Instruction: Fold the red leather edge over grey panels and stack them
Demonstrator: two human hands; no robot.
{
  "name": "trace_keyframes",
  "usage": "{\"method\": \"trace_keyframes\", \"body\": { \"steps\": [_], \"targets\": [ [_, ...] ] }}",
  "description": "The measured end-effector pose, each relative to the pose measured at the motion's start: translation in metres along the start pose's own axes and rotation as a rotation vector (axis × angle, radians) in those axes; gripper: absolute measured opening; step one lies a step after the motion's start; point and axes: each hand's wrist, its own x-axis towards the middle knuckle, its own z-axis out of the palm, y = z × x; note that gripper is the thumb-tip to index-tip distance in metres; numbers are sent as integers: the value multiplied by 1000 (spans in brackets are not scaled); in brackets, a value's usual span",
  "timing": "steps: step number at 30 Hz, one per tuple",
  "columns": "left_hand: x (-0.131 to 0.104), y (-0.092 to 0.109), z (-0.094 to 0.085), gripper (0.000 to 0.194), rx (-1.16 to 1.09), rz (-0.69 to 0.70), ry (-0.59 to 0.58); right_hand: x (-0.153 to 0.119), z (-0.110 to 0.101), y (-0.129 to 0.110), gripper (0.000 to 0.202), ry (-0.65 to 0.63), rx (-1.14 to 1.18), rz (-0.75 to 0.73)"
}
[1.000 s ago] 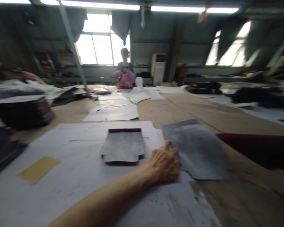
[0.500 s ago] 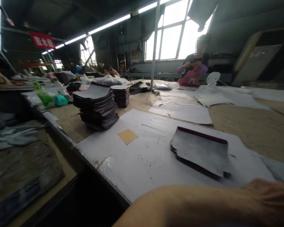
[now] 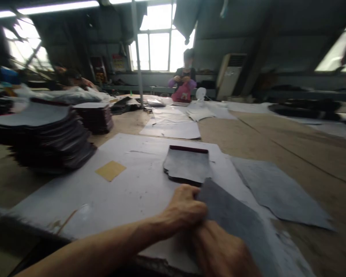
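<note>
A grey sheet [image 3: 236,219] of leather-like material lies tilted at the table's front edge. My left hand [image 3: 186,207] is closed on its left edge, fingers curled in a pinch. Just below it and to the right, my right hand [image 3: 222,250] is closed at the same edge, blurred and with its fingertips hidden. Beyond the hands lies a grey panel [image 3: 187,163] with a dark red folded strip along its far edge and a black near edge. Another grey sheet [image 3: 282,192] rests flat to the right.
White paper [image 3: 138,169] covers the work area, with a yellow square [image 3: 110,170] on it. A tall stack of panels [image 3: 52,134] stands at left, a smaller stack [image 3: 95,115] behind it. A pole [image 3: 138,54] rises mid-table. A person [image 3: 184,82] works across the table.
The view has swung to the right. Both hands are now in sight, closed at a grey sheet; before, only one blurred arm and hand showed at lower right. The red-edged panel stays on the paper.
</note>
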Motion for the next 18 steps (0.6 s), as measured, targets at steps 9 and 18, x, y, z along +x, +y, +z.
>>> {"method": "trace_keyframes", "body": {
  "steps": [9,18],
  "targets": [
    [-25,-19,-67,28,-3,-187,-127,-13,-29,18,35,-239,-104,217],
    [-22,-12,-47,34,1083,493,229,-20,1,-13,28,-10,-255,66]
  ]
}}
